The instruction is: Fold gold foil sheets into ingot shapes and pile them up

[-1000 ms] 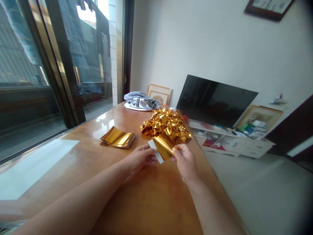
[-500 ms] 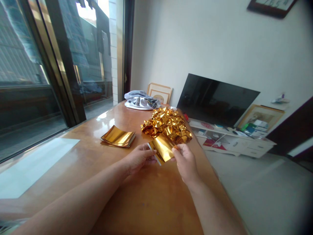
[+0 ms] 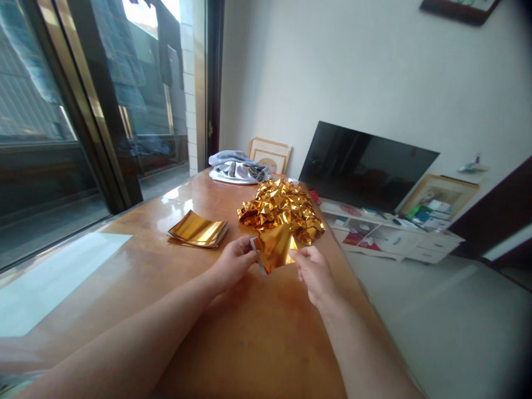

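Pinching a small sheet of shiny gold foil paper (image 3: 275, 250) between them, both hands work just above the glossy orange-brown wooden table (image 3: 249, 332) in the head view. The left hand (image 3: 233, 261) is curled nearly closed, thumb and forefinger gripping the sheet's left edge, where a sliver of its white backing shows. The right hand (image 3: 312, 269) has its fingertips closed on the right edge, the other fingers loosely bent.

Compared with a second ago, the sheet has gone from a broad, smooth curl with a wide white strip showing to a narrower, more creased shape, and the hands have drawn closer together. By my reading the paper is being folded or crumpled, and the fold is partway in, not finished.

Just behind the hands lies a heap of crumpled gold foil pieces (image 3: 280, 210), nearly touching the held sheet. To the left, well apart from the heap, sits a flat stack of unfolded gold foil sheets (image 3: 198, 230). At the far end of the table rests a bundle of grey and white cloth (image 3: 235, 168), with a dark flat television screen (image 3: 366, 166) beyond the table's right edge.
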Available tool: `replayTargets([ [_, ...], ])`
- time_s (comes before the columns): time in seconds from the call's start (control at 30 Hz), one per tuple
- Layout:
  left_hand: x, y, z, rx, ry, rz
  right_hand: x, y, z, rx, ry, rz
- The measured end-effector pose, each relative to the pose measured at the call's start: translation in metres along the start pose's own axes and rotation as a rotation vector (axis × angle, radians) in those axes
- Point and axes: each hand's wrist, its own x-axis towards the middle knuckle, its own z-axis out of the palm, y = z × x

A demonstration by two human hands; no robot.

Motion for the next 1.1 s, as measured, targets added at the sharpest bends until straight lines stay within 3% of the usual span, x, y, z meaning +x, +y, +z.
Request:
replayTargets([
  [0.17,-0.005,0.007,-0.002,0.587,0.01,0.237,0.002,-0.001,-0.003,0.249,-0.089,0.191],
  [0.3,-0.008,0.018,-0.006,0.984,0.02,0.434,0.008,0.005,-0.004,0.368,-0.178,0.245],
  [0.4,-0.011,0.024,-0.004,1.186,-0.004,0.497,0.013,0.008,-0.004,0.443,-0.187,0.273],
  [0.7,-0.015,0.025,0.007,1.413,-0.218,0.538,0.024,0.009,-0.01,0.408,-0.063,0.213],
  [0.9,-0.017,0.022,0.013,1.502,-0.24,0.537,0.018,0.0,-0.013,0.042,0.007,-0.052],
  [1.0,-0.02,0.021,0.018,1.559,-0.207,0.549,0.007,-0.012,-0.015,-0.134,-0.149,-0.209],
  [1.1,-0.021,0.021,0.021,1.595,-0.18,0.554,-0.008,-0.022,-0.019,-0.354,-0.456,-0.303],
])
